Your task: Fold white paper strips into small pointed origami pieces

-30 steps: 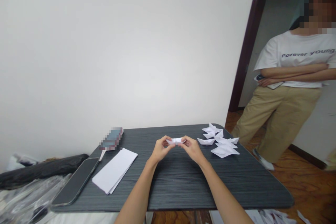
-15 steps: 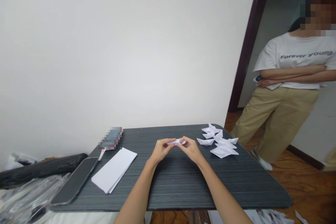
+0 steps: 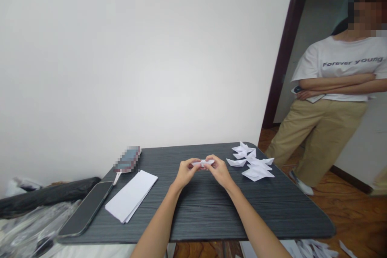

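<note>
White folded paper [image 3: 203, 161], one: over the surface [image 3: 208, 209], towards the far side, pinched at its ends by left hand [image 3: 184, 172] and right hand [image 3: 220, 171]. Probably light, crisp, easily creased; best gripped gently there.

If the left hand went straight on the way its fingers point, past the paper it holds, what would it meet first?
Most likely the right hand, facing it across the folded paper both hold, though depth is hard to judge.

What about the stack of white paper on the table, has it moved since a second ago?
No. Judged against the dark table, the white paper stack lies in the same place, at the same angle.
</note>
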Tool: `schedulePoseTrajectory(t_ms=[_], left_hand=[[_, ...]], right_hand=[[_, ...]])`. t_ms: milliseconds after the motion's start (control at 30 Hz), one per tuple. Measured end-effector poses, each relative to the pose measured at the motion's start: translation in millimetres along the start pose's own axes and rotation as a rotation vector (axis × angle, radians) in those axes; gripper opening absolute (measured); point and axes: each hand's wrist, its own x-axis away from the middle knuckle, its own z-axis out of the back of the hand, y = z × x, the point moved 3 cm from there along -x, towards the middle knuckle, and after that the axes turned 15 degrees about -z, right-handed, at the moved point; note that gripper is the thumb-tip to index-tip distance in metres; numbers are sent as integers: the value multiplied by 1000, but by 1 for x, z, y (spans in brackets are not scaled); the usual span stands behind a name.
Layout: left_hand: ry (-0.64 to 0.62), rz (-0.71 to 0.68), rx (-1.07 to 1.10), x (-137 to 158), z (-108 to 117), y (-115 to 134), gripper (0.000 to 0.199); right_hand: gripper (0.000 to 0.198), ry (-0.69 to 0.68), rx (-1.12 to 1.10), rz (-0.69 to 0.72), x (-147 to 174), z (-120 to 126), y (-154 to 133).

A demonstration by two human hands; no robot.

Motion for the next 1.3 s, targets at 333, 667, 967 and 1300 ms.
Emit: schedulePoseTrajectory(t_ms=[333,667,967,1300], left_hand=[[44,155,44,1,5,-22,35],[64,271,121,4,0,-38,31],[17,302,278,12,-2,-35,39],[-104,198,72,17,-5,-29,38]], right_hand=[[28,-46,-259,-248,-6,-2,18],[28,-51,-485,-406,-6,-13,32],[31,-78,-405,-363,-1,-12,33],[30,-91,-196,-223,6,-18,25]])
